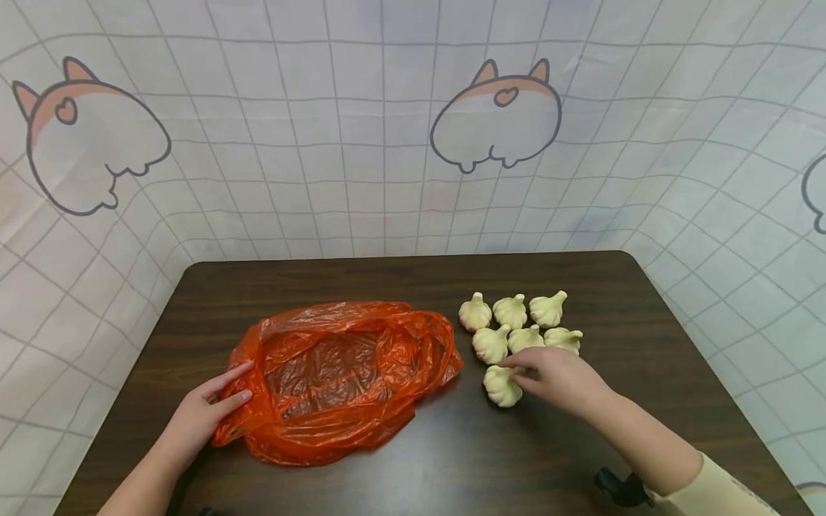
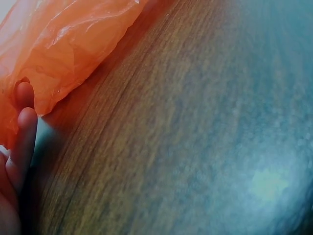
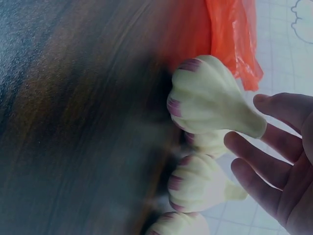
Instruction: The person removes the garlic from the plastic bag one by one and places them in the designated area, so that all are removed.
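A crumpled red plastic bag (image 1: 329,451) lies on the table with its wide mouth spread upward. My left hand (image 1: 200,416) rests against the bag's left side, thumb and fingers stretched out along the film. In the left wrist view, two extended fingers (image 2: 27,129) overlap the orange-looking film. On the right, my right hand (image 1: 568,376) reaches over the nearest garlic bulb (image 1: 502,387). The right wrist view shows the fingers around that bulb's stem (image 3: 252,122), with a small gap between thumb and stem. Purple patches mark its pale base.
Several more garlic bulbs (image 1: 510,312) sit in two rows behind the nearest one, close to the bag's right end. The dark wood-grain table (image 1: 452,459) ends at a back edge before a white grid-patterned curtain (image 1: 348,143). A black object (image 1: 621,487) shows near my right sleeve.
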`<state>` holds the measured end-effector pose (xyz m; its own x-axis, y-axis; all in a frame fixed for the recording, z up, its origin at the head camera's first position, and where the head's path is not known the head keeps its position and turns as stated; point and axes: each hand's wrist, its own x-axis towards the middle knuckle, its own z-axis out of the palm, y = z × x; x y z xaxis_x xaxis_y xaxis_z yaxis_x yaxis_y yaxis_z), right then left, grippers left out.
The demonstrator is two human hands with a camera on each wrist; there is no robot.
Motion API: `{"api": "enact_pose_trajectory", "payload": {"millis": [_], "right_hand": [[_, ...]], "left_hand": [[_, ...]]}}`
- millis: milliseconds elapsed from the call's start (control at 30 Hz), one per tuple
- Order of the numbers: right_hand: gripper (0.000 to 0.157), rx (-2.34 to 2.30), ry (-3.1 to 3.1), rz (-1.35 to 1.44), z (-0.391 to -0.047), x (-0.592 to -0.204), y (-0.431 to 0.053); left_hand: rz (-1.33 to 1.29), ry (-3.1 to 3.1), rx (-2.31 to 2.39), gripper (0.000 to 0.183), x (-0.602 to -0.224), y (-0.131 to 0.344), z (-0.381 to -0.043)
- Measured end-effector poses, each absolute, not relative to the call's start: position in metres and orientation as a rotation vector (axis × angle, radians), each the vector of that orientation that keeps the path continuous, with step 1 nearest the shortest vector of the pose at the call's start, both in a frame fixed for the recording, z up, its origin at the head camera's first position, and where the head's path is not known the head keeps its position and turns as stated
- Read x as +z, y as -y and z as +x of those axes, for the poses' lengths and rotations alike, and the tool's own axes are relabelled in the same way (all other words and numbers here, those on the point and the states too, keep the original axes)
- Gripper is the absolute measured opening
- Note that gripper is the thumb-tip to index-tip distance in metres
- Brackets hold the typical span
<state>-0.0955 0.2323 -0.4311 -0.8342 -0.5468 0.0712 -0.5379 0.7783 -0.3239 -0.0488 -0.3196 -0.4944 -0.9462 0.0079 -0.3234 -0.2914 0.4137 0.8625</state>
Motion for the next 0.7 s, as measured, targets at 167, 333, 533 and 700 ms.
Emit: {"api": "enact_pose_trajectory", "payload": {"millis": [167,333,533,700], "right_hand": [[0.024,-0.534,-2.946,-0.904,-0.0943,-0.4342,-0.2327],[0.026,-0.523,-2.967,-0.919,-0.0947,-0.4369,-0.2333],[0.028,-0.570,-2.987,-0.910,-0.0964,-0.4400,-0.2344],[0.032,-0.617,-3.016,-0.856,-0.0941,-0.4414,-0.2362]], "left_hand": [[-0.248,-2.425,1.514,0.070,-0.4959,0.3216,-0.0467],[-0.233,-2.468,1.493,0.069,-0.4966,0.3233,-0.0437],[-0.187,-2.502,1.479,0.069,-0.4936,0.3227,-0.0421],[-0.154,-2.535,1.442,0.073,-0.4937,0.3251,-0.0411]]}}
